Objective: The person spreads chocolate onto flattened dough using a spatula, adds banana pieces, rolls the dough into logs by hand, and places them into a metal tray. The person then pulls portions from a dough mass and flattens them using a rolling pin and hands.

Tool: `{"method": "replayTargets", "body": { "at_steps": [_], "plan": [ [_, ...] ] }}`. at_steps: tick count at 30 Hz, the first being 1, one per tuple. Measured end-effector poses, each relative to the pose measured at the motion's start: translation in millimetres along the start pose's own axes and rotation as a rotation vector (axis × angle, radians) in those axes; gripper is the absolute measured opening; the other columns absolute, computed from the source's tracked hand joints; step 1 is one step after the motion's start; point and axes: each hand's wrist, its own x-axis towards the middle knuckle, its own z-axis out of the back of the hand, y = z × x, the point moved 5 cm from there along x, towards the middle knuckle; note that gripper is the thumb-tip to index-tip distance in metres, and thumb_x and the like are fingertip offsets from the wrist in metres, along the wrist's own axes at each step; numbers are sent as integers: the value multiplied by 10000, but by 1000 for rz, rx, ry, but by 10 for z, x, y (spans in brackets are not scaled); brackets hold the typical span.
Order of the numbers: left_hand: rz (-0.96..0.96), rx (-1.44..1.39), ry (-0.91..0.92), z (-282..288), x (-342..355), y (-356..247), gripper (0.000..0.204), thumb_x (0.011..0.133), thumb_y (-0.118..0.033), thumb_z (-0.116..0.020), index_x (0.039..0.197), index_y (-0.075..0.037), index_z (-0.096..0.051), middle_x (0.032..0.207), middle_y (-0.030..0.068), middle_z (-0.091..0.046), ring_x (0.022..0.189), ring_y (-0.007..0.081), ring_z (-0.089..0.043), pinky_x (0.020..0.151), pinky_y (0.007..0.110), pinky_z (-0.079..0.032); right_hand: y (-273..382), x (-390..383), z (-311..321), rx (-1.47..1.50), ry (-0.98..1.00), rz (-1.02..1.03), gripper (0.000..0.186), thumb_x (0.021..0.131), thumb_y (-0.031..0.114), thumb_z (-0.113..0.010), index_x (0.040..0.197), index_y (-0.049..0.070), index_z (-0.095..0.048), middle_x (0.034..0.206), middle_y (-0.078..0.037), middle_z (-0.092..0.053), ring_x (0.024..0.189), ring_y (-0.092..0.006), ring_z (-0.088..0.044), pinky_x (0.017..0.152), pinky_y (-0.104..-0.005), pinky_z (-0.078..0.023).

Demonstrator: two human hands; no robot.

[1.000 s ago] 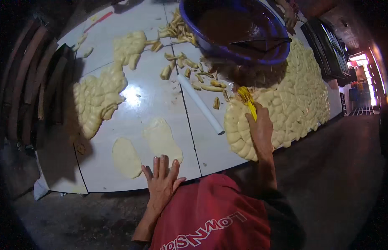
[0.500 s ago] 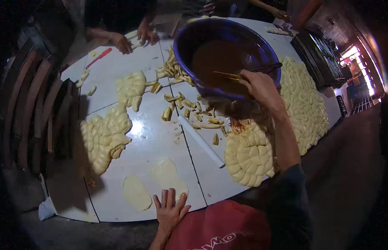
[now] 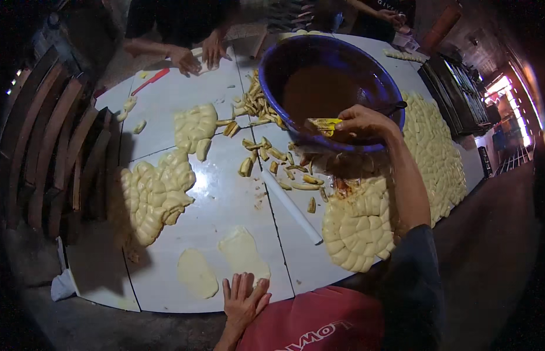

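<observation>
My right hand (image 3: 366, 123) holds a flat yellow tool (image 3: 325, 126) with a pale end, perhaps a scraper, over the near side of a big blue basin (image 3: 271, 99). Brown stuff lies in the basin. A dark handle (image 3: 391, 109) leans on its right rim. Near the table's front edge, my left hand (image 3: 243, 301) lies flat with fingers stretched. Its fingertips are at the lower end of a flattened dough sheet (image 3: 243, 251). Left of that lies a second dough sheet (image 3: 196, 274). A cluster of pale dough pieces (image 3: 360, 231) sits below my right forearm.
A white rod (image 3: 293, 207) lies mid-table below cut yellow-brown strips (image 3: 278, 153). More dough clusters lie left (image 3: 155, 196) and far right (image 3: 433, 152). A red-handled tool (image 3: 149, 81) is far left, near a co-worker's hands (image 3: 199, 58). Dark curved slats (image 3: 50, 140) stand left.
The yellow tool has turned in my right hand from edge-on to showing its flat face. My left hand stays by the dough sheet. The whole view has shifted slightly.
</observation>
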Motion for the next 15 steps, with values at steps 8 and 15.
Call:
{"method": "replayTargets", "body": {
  "at_steps": [8, 15],
  "plan": [
    [7, -84, -163, 13, -97, -20, 687, 860, -500, -795, 1395, -117, -596, 1465, 187, -529, 1373, 416, -493, 1121, 670, -360, -245, -140, -124, 280, 79, -54, 374, 951, 399, -757, 1054, 40, -735, 681, 61, -568, 556, -42, -463, 508, -251, -349],
    [23, -98, -278, 131, -95, -43, 479, 836, -450, -828, 1174, -128, -724, 1186, 75, -622, 1138, 282, -606, 1101, 590, -415, 414, -350, -251, 223, 95, 93, 413, 971, 394, -722, 1128, 13, -704, 821, 27, -613, 649, -42, -505, 544, -227, -420]
  ]
}}
